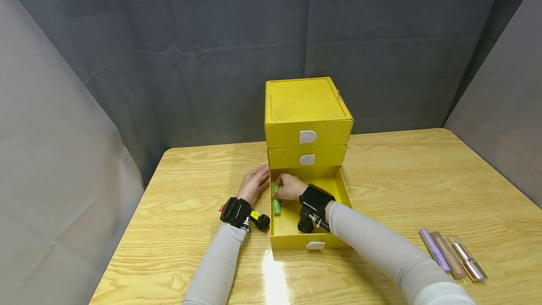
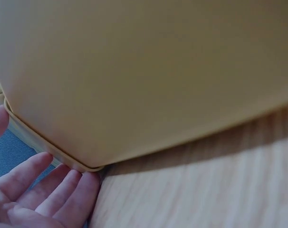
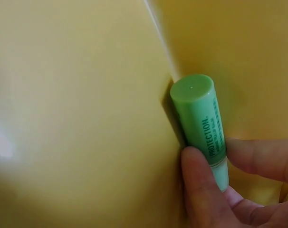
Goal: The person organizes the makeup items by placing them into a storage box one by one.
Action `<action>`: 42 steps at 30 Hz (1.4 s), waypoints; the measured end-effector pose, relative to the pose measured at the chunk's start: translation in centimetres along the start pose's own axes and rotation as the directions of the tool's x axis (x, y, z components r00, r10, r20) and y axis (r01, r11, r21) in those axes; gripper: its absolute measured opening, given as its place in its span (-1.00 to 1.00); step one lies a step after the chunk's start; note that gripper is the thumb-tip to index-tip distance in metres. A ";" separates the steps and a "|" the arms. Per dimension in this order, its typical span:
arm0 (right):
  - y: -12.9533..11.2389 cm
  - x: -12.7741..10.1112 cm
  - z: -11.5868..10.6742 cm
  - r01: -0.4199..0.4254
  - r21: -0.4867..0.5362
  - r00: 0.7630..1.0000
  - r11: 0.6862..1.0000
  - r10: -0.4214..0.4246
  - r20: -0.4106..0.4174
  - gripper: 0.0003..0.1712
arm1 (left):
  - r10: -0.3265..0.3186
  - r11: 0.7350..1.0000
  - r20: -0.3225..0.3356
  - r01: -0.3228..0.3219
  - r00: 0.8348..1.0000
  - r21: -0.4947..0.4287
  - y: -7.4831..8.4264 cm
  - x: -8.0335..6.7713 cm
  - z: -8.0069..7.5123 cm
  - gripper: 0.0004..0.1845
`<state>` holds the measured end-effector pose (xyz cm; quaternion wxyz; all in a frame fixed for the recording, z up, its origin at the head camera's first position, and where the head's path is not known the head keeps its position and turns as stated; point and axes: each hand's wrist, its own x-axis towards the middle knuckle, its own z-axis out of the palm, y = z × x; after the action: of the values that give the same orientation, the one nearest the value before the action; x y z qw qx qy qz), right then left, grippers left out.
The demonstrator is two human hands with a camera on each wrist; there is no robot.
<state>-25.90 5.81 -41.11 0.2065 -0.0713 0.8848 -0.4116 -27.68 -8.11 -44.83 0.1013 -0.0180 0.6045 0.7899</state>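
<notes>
My right hand (image 1: pixel 291 187) reaches into the pulled-out bottom drawer (image 1: pixel 288 242) of a yellow cabinet (image 1: pixel 306 100). Between thumb and fingers it pinches a green lip balm tube (image 3: pixel 201 123), printed with "PROTECTION". The tube (image 1: pixel 277 208) lies along the drawer's left wall, and in the right wrist view its cap end points away from the fingers. Outside, on the cabinet's left, my left hand (image 1: pixel 253 185) rests its fingertips against the frame edge. From the left wrist view, the fingers of that hand (image 2: pixel 44 194) look extended, touching the yellow rim by the drawer's side.
Two drawers with white pull tabs (image 1: pixel 307 136) are closed above the pulled-out one. At the table's right lie a purple tube (image 1: pixel 434 250), a brown tube (image 1: pixel 448 255) and a shiny metallic one (image 1: pixel 467 259). Grey cloth (image 1: pixel 211 60) hangs behind the wooden table (image 1: pixel 190 178).
</notes>
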 end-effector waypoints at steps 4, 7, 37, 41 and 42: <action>0.1 0.2 0.0 -0.006 -0.004 1.000 1.000 0.006 0.005 -0.64 | 0.000 1.000 -0.001 0.000 1.000 -0.004 0.0 0.1 0.0 -0.48; 0.3 0.4 -0.1 -0.013 -0.003 1.000 1.000 0.013 0.009 -0.65 | 0.000 1.000 -0.001 0.000 1.000 -0.003 0.0 0.2 0.0 -0.48; -3.5 -9.9 -7.2 0.562 -0.614 0.795 0.554 -0.566 0.216 -0.41 | 0.012 1.000 0.010 -0.012 1.000 -0.008 0.0 0.2 0.2 -0.48; -3.0 -11.9 -8.2 0.572 -0.699 0.721 0.430 -0.669 0.179 -0.39 | 0.005 1.000 -0.008 -0.005 1.000 -0.008 0.0 0.2 0.3 -0.48; -2.8 -12.4 -8.5 0.565 -0.711 0.715 0.419 -0.679 0.168 -0.39 | 0.004 1.000 -0.011 -0.004 1.000 -0.007 0.0 0.2 0.3 -0.48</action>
<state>-18.42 13.57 -30.28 -0.0715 -0.4387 0.8921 -0.0807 -27.82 -7.84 -44.76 0.0963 -0.0215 0.6025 0.7920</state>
